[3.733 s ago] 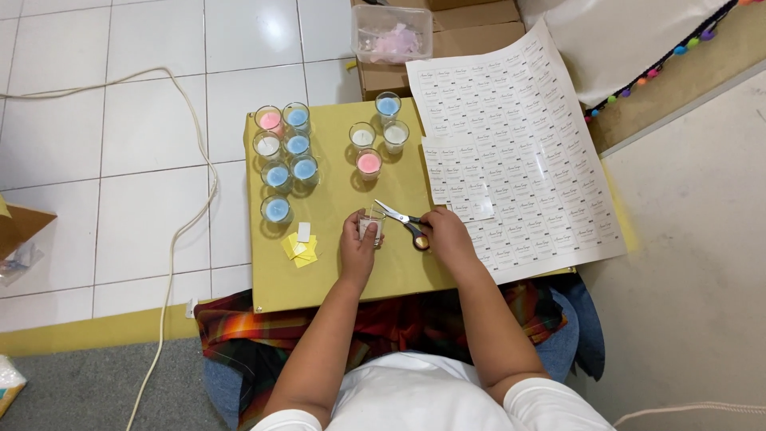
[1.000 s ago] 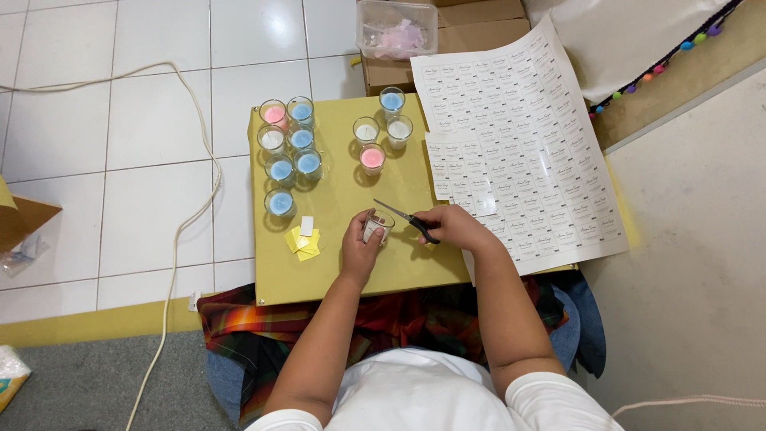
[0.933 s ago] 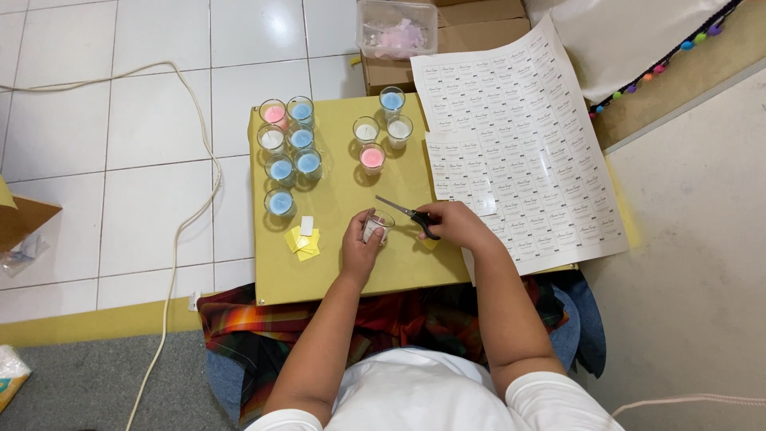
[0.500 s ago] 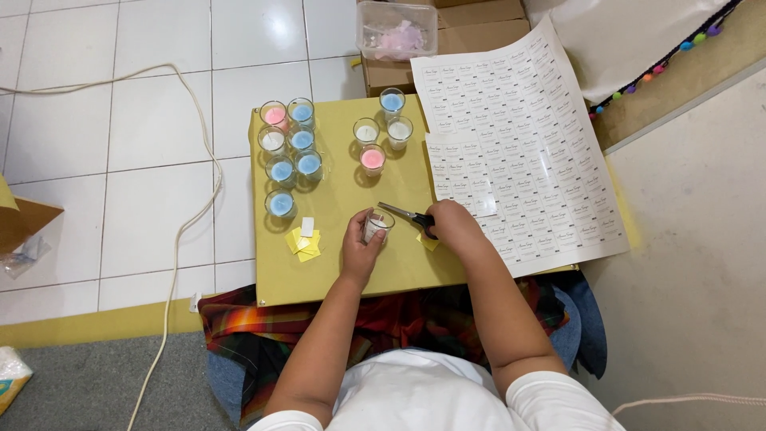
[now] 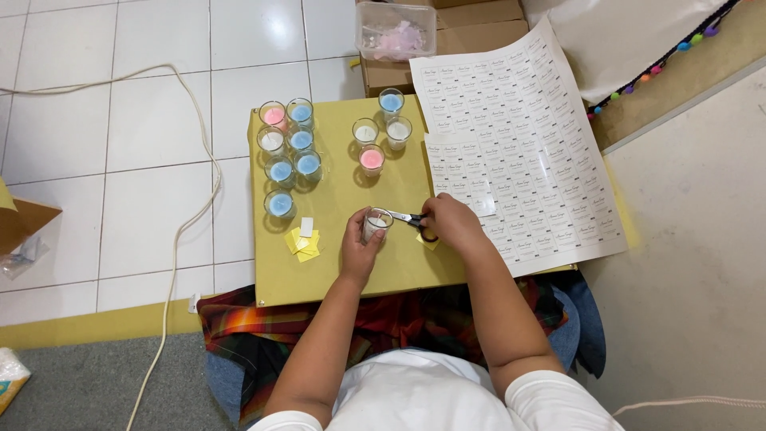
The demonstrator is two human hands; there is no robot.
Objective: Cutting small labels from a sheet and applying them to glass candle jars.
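At the frame's centre, the left hand [image 5: 358, 246] wrapped its grip around a small glass candle [image 5: 375, 223] standing on the yellow surface [image 5: 335, 267]. Just right of it, the right hand [image 5: 453, 224] held scissors [image 5: 411, 219], blades pointing at the glass rim.

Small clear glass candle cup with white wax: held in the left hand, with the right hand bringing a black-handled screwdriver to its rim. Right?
Not quite. In the head view the right hand holds black-handled scissors, not a screwdriver. The left hand does hold the small clear glass candle cup, blades at its rim.
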